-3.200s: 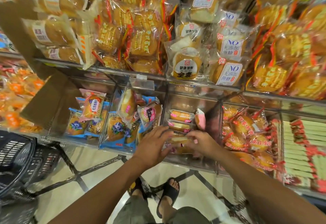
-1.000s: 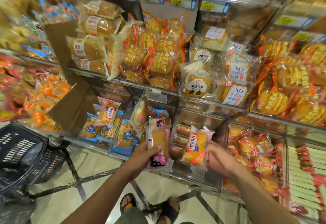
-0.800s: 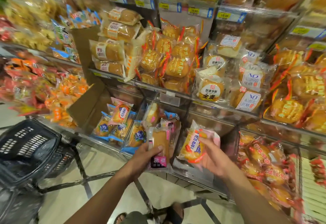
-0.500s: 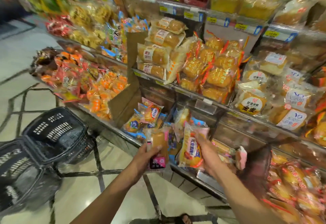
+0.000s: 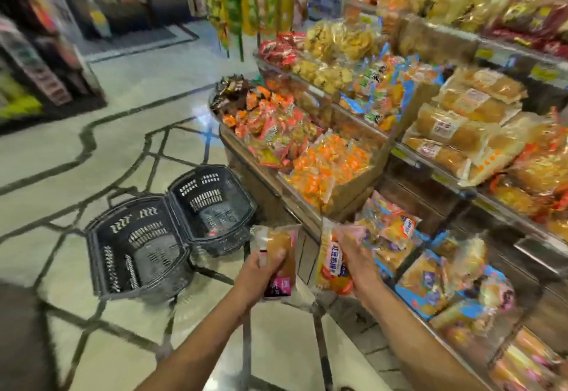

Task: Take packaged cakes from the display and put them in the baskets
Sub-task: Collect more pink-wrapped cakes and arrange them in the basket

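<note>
Left grip [image 5: 261, 270] clamps brown cake [image 5: 281, 244], right grip [image 5: 358, 260] orange cake [image 5: 330, 264], baskets [image 5: 138, 230], seemingly tiled floor [image 5: 92, 157]

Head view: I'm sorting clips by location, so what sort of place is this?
Most likely a supermarket aisle: tiered display shelves packed with wrapped cakes and snacks, yellow price tags on the shelf edges, and black shopping baskets on the floor.
</note>
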`<action>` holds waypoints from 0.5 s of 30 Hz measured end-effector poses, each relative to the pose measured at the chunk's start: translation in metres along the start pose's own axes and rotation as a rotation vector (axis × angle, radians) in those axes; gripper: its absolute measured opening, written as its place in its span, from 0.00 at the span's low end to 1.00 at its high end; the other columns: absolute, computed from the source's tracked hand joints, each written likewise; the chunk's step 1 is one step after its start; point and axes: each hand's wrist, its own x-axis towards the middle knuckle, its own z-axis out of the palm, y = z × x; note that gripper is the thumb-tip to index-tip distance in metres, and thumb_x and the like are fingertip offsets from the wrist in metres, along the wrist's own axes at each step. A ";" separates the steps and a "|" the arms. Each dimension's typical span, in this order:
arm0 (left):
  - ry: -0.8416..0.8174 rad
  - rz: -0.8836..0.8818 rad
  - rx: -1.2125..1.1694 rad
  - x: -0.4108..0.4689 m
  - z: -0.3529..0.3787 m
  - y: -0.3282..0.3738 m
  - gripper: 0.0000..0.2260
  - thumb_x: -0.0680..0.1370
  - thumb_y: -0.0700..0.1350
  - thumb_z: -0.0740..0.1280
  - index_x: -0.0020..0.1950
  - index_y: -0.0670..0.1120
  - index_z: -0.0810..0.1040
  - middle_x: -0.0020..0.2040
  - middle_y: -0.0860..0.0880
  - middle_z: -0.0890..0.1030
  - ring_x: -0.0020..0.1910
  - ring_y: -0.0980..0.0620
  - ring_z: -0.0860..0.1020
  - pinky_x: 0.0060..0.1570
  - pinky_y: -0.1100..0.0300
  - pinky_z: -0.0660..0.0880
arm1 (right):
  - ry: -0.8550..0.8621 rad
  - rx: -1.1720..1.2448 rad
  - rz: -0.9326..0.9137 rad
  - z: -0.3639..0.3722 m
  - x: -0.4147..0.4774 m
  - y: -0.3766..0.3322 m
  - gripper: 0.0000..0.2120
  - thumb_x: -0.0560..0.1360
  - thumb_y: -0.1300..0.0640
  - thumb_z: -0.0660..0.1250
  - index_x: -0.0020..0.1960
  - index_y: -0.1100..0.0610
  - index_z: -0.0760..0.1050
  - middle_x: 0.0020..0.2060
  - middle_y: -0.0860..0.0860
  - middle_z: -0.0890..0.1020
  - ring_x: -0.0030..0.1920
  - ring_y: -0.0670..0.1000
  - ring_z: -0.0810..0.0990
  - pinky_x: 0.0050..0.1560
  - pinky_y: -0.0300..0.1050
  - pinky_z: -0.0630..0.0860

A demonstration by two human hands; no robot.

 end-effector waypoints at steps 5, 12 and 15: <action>0.100 -0.008 -0.069 0.010 -0.077 -0.001 0.25 0.77 0.64 0.71 0.64 0.47 0.79 0.54 0.47 0.87 0.53 0.47 0.86 0.59 0.45 0.81 | -0.124 -0.079 0.020 0.088 0.024 -0.004 0.26 0.70 0.34 0.74 0.58 0.50 0.77 0.50 0.55 0.86 0.50 0.56 0.86 0.57 0.57 0.82; 0.292 -0.029 -0.069 0.057 -0.158 0.010 0.17 0.80 0.62 0.67 0.62 0.53 0.77 0.55 0.54 0.83 0.51 0.59 0.82 0.46 0.61 0.77 | -0.292 -0.129 0.020 0.195 0.097 -0.009 0.24 0.71 0.37 0.72 0.56 0.55 0.80 0.47 0.58 0.87 0.49 0.60 0.87 0.57 0.66 0.81; 0.336 -0.025 -0.058 0.092 -0.194 0.015 0.22 0.77 0.66 0.69 0.62 0.53 0.78 0.55 0.52 0.86 0.51 0.57 0.85 0.51 0.57 0.80 | -0.332 -0.171 0.085 0.241 0.140 -0.016 0.25 0.72 0.40 0.72 0.57 0.59 0.79 0.45 0.59 0.87 0.46 0.59 0.87 0.54 0.60 0.83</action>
